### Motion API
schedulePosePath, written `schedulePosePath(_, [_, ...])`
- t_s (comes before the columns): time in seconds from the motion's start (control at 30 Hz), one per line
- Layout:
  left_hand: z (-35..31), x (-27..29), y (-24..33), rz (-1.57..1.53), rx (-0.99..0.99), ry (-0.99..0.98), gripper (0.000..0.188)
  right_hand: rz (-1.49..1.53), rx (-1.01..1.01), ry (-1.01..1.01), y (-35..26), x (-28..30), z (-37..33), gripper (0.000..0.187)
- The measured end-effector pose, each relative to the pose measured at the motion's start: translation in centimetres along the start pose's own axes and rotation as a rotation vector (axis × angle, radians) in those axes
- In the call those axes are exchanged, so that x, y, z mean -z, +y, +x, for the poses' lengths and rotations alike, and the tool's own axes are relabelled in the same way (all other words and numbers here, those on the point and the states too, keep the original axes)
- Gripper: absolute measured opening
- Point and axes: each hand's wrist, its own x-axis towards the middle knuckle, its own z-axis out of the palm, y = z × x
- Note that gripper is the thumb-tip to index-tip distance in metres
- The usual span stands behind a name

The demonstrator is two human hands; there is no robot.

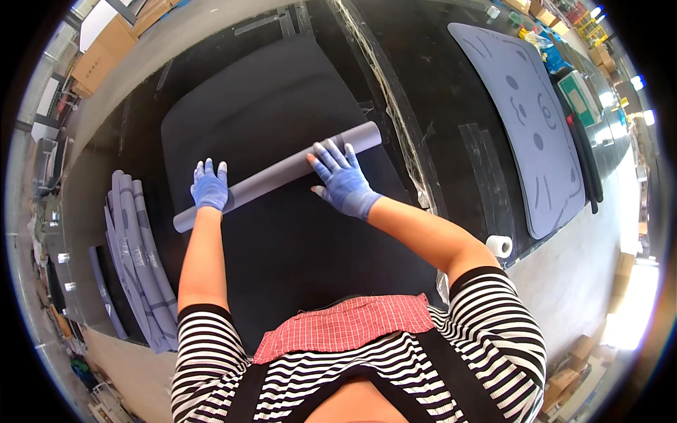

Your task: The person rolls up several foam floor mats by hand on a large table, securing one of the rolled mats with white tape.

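A grey rolled-up mat [271,173] lies slantwise across a black sheet-like mat [243,99], its right end farther from me than its left. My left hand [209,189], in a blue and white glove, rests flat near the roll's left end with fingers stretched forward. Toward the right end, my right hand [345,185] wears a matching glove and lies on the roll with its fingers spread. Neither hand closes around the roll. Black surface also stretches between the roll and my body.
Several rolled grey mats [130,243] lie side by side at the left. On the right, a flat grey mat [518,130] bears a cartoon animal face. A white tape roll [499,246] stands at the table's near right edge. A ragged seam [381,77] crosses the black table [430,92].
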Motion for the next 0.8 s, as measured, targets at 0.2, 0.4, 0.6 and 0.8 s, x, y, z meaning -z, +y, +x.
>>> schedulePosePath(0.2, [2.3, -0.6, -2.4, -0.386, -0.537, 0.022, 0.055, 0.016, 0.105, -0.291, 3.5, 0.5, 11.7, 0.067])
schedulePosePath(0.4, [0.8, 3.6, 1.9, 0.141, -0.476, 0.010, 0.079, -0.089, 0.296, -0.286, 6.5, 0.2, 14.3, 0.072])
schedulePosePath(0.6, [-2.5, 6.0, 0.6, 0.187, -0.525, -0.011, 0.062, -0.126, 0.210, -0.429, 3.7, 5.7, 12.0, 0.041])
schedulePosePath(0.8, [-25.0, -1.0, -1.3, 0.102, -0.690, -0.211, 0.061, -0.036, 0.128, -0.779, -0.9, 11.0, -10.6, 0.056])
